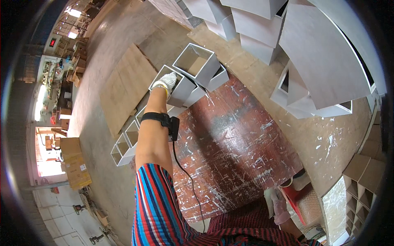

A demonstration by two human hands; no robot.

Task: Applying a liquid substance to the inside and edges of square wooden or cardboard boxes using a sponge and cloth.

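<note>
Reaching over a white, rectangular box (182, 92) is the white-gloved left hand (166, 81), grip indeterminable; likewise the pale-gloved right hand (280, 208).

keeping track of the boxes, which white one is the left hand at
The open box under the gloved left hand, which overlaps its rim; no hand covers the others, such as the neighbouring box to its upper right.

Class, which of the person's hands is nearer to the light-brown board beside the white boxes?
Left. The left hand is at an open white box beside the board; the right hand is much farther off, at lower right.
</note>
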